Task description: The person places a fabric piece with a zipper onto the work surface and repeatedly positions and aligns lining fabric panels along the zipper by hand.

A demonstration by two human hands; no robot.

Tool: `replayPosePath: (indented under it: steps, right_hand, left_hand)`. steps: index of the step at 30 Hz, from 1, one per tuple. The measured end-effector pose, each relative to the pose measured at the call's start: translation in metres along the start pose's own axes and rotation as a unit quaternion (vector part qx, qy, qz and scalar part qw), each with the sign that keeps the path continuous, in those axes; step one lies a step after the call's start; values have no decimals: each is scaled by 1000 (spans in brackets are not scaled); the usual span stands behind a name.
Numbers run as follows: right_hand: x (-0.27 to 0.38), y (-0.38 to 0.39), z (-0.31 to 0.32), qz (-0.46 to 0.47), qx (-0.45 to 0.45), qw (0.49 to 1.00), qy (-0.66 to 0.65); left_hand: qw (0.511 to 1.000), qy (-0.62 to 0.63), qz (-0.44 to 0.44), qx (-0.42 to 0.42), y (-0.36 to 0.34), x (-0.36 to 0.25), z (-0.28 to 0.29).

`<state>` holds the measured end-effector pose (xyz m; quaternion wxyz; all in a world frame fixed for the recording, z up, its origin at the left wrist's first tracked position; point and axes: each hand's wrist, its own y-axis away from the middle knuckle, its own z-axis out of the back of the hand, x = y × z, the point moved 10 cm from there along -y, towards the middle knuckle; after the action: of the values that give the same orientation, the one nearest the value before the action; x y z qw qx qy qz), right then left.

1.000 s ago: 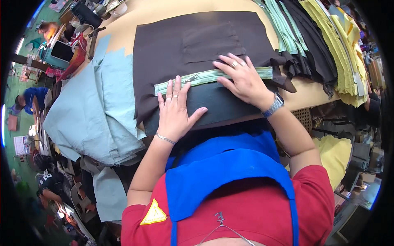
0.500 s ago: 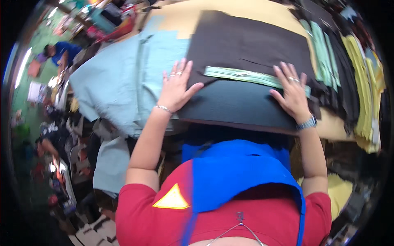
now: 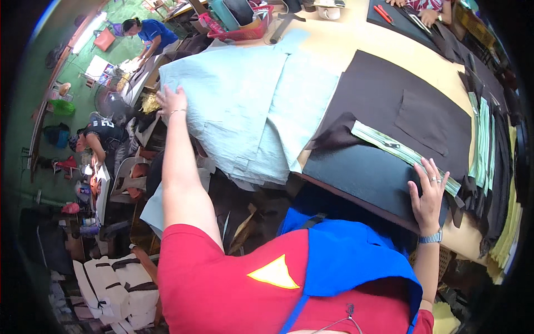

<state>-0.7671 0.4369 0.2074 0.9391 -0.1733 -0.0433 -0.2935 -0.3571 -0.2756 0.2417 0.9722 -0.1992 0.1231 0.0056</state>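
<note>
My left hand [image 3: 173, 101] reaches out to the far left edge of a stack of light blue fabric pieces [image 3: 228, 94], its fingers spread at the stack's border. On the right end of a black board [image 3: 356, 172] rests my right hand [image 3: 427, 195], fingers stretched toward a pale green zipper strip [image 3: 392, 146]. The zipper runs slantwise along the edge of a dark brown fabric panel [image 3: 367, 83], which lies flat behind the board. A fold of the brown fabric bunches at the zipper's left end. Neither hand holds anything visible.
More green zipper strips [image 3: 483, 145] and yellow fabric [image 3: 510, 222] hang at the table's right side. A red basket [image 3: 245, 30] stands at the back, and red-handled scissors [image 3: 384, 14] lie near another person's hands [image 3: 428, 16]. Two people work at the left.
My left hand has left the board's left side and gone left to the blue stack's outer edge. My right hand stays on the board's right end. The view has swung left.
</note>
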Motion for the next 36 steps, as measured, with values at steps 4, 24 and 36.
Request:
replayPosePath:
  steps: [4, 24, 36]
  right_hand:
    - [0, -6, -5, 18, -5, 999, -39]
    - [0, -10, -16, -8, 34, 999, 26]
    - [63, -12, 76, 79, -79, 954, -278]
  left_hand:
    - [999, 36, 2, 28, -83, 109, 10]
    - [653, 658, -150, 344, 50, -159, 148]
    - [675, 320, -664, 37, 422, -274, 243]
